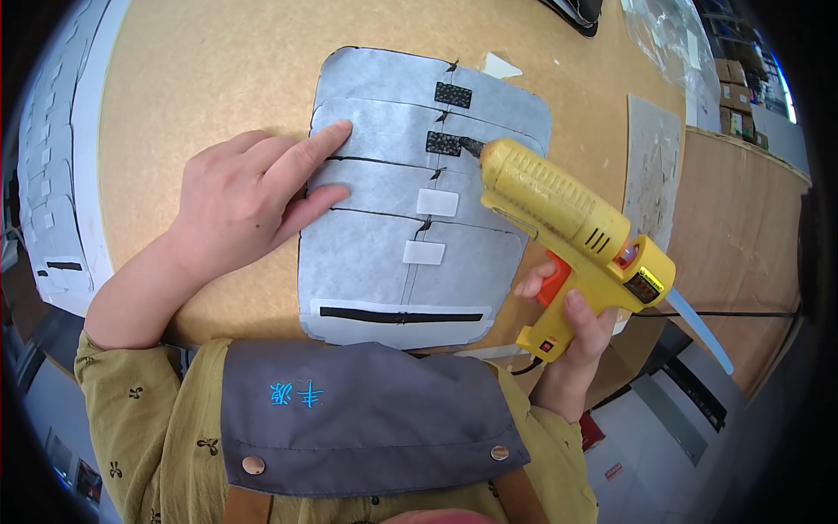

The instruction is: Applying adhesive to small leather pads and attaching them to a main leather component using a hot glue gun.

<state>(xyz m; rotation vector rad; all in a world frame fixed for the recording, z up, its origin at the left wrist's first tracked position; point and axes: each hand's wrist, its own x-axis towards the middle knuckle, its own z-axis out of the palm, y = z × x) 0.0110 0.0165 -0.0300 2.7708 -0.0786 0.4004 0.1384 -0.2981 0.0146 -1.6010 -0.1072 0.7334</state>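
Note:
A grey-white layered fabric panel with dark edges lies flat before me. My left hand rests at its left side, index finger and thumb apart on the layers. Gripped in my right hand is a yellow hot glue gun, with fingers by its orange trigger and a pale glue stick poking from its back. The dark nozzle meets the right end of a speckled black patch. Another black patch sits above; two white patches are below. A black strip crosses the panel's near end.
Similar panels are laid in an overlapping row at the far left. A white scrap lies beyond the panel. On the right are a stained board, clear plastic and a wooden surface. A black item sits at the far edge.

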